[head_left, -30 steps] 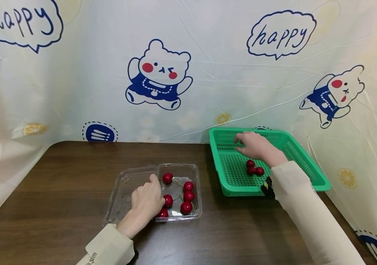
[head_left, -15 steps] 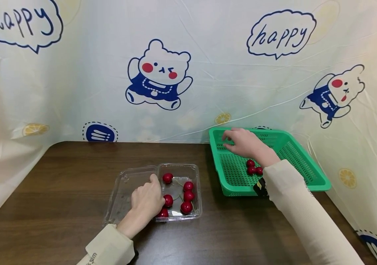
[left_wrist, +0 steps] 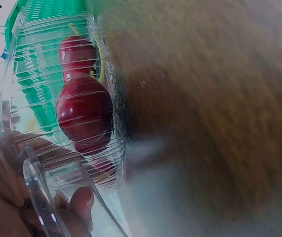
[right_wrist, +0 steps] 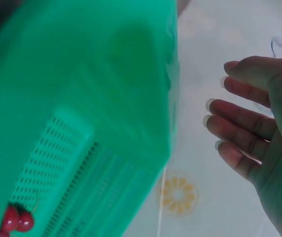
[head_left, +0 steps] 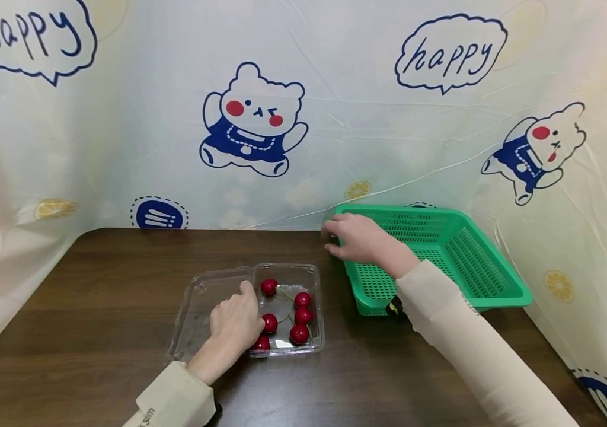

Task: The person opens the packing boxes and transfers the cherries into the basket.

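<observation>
A clear plastic clamshell box [head_left: 311, 350] lies on the table with its lid [head_left: 191, 308] folded out to the left. Several red cherries [head_left: 303, 315], some with stems, are inside; the left wrist view shows cherries [left_wrist: 84, 108] through the ribbed wall. My left hand [head_left: 235, 323] grips the box at its hinge side. My right hand [head_left: 357, 238] hovers at the left rim of a green plastic basket [head_left: 474, 255], its fingers loosely bent and holding nothing. Cherries [right_wrist: 17, 219] rest in the basket in the right wrist view; my right arm hides them from the head view.
A dark wooden table [head_left: 95, 332] carries the box and basket, with a strip of table between them. Behind and at the sides hangs a pale printed sheet [head_left: 325, 118] with cartoon bears.
My right hand has moved left, from above the inside of the basket to its left rim. My arm now covers the basket's cherries in the head view. The left hand stays put.
</observation>
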A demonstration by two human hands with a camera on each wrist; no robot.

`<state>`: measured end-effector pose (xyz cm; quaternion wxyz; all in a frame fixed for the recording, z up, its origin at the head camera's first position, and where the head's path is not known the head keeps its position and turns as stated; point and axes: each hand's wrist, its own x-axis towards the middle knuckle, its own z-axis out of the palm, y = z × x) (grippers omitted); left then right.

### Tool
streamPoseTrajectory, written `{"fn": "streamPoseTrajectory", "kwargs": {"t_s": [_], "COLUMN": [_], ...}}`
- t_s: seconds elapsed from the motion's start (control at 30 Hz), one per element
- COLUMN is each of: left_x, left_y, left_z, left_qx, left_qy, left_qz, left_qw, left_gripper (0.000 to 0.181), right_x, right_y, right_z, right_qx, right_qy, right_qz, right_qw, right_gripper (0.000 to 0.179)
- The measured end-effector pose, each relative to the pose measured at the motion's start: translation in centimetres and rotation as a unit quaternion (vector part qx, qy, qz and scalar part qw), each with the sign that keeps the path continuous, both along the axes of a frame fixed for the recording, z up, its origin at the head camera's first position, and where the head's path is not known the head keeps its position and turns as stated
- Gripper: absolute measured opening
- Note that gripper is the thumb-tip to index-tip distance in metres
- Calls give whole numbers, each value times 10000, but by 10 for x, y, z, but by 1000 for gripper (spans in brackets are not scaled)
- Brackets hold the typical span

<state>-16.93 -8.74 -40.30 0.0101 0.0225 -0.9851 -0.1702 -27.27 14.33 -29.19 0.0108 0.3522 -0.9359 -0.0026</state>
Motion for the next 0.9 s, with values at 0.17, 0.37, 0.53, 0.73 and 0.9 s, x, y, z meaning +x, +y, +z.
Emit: {"fn": "streamPoseTrajectory", "kwargs": {"t_s": [0.17, 0.37, 0.53, 0.73, 0.9], "left_x": [0, 1, 1, -1, -2], "left_y": [0, 0, 0, -1, -1], "left_z": [1, 1, 1, 0, -1], "left_qx": [23, 56, 58, 56, 52], "left_qy": [4, 20, -19, -74, -90], "left_qz": [11, -4, -38, -6, -34], "left_qw": [10000, 10000, 10000, 10000, 9999], "left_gripper": [33, 32, 33, 33, 33], "right_x": [7, 16, 23, 30, 37], "right_y": [-19, -34, -45, -60, -69], "right_z": [-6, -15, -24, -34, -42], "right_qx": [316, 434, 501, 806, 1135], "right_qy": [85, 24, -117, -125, -25], "right_qz": [316, 555, 664, 809, 1000], "right_qw": [9990, 9975, 9965, 9934, 9885], "right_gripper": [25, 28, 28, 32, 31]}}
